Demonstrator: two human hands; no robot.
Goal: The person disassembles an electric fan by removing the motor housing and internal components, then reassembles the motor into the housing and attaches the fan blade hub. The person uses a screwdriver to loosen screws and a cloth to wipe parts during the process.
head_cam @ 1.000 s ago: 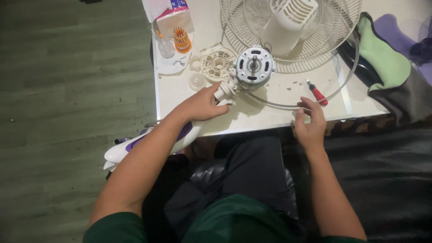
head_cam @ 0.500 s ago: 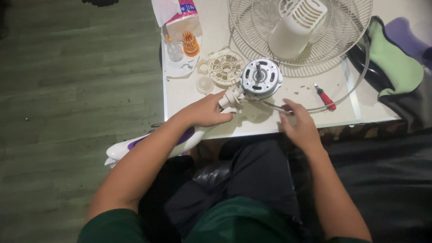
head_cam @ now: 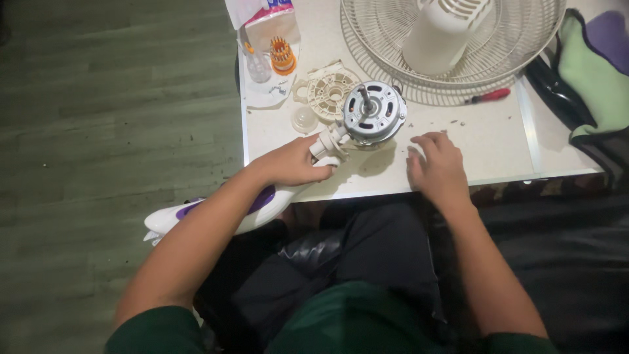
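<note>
My left hand [head_cam: 293, 162] grips the white neck [head_cam: 327, 141] of a fan stand, which carries the round metal fan motor [head_cam: 373, 113] with its shaft pointing up. The stand's white and purple body [head_cam: 196, 213] runs off the table edge under my left forearm. My right hand [head_cam: 438, 165] rests palm down on the white table [head_cam: 485, 141] just right of the motor, fingers curled, holding nothing. A red-handled screwdriver [head_cam: 488, 96] lies beyond my right hand.
A wire fan guard [head_cam: 524, 59] with a white motor housing [head_cam: 440, 29] fills the table's far side. A cream plastic cover plate [head_cam: 329, 88], a clear cap [head_cam: 304, 118], an orange part [head_cam: 283, 54] and a bag [head_cam: 272, 16] lie at the left. Green and purple cloth [head_cam: 599, 85] is at the right.
My right hand has moved left from near the screwdriver to beside the motor. The view has shifted so the table sits further left and lower.
</note>
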